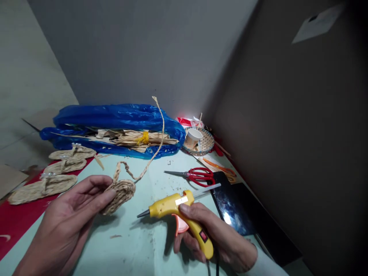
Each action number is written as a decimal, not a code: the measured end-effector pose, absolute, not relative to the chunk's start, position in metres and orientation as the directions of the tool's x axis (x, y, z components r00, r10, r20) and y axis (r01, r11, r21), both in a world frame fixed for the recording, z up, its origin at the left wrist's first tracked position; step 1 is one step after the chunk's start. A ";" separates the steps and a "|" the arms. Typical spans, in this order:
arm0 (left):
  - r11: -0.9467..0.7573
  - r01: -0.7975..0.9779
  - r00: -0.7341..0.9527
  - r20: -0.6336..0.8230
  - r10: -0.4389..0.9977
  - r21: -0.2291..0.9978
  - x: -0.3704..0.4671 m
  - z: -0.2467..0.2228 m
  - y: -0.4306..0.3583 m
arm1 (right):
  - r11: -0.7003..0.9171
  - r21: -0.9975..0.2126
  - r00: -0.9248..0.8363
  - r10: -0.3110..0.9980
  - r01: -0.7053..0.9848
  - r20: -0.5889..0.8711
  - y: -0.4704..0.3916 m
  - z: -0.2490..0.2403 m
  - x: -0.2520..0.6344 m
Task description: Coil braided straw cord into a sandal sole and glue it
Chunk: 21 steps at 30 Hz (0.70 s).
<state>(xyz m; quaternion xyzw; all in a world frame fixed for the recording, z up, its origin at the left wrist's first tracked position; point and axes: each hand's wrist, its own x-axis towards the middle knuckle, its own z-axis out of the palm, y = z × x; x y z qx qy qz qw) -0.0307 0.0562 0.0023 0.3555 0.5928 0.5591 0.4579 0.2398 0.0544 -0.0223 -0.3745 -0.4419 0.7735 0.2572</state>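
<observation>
My left hand (77, 211) pinches a small coiled sole of braided straw (122, 194) between thumb and fingers, above the table. From the sole a loose straw braid (155, 151) runs up and to the right, its end standing in front of the blue bag. My right hand (207, 230) is wrapped round the handle of a yellow glue gun (172, 204). The gun's dark nozzle points left towards the sole, apart from it. A clear glue stick (208, 188) sticks out of its back, and an orange trigger (181, 225) shows beneath.
Several straw sandals (43, 188) lie at the left. Behind them, a blue plastic bag (115, 113) holds straw bundles (129, 138). Red-handled scissors (198, 176) lie near a dark phone (230, 209). A woven basket (207, 143) with a paper cup (193, 138) stands at the back.
</observation>
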 end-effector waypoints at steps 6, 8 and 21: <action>0.105 0.050 -0.267 -0.088 0.960 0.993 -0.028 0.011 0.051 | -0.475 -0.864 -0.567 0.671 0.166 -0.477 0.043 -0.022 0.243; 0.088 0.063 -0.258 -0.069 0.964 0.994 -0.027 0.012 0.050 | -0.465 -0.847 -0.548 0.651 0.259 -0.525 0.040 -0.015 0.247; 0.154 0.095 -0.180 -0.135 0.974 0.983 -0.010 0.019 0.034 | -0.176 -0.983 -0.405 0.896 0.048 -0.180 0.063 0.039 0.224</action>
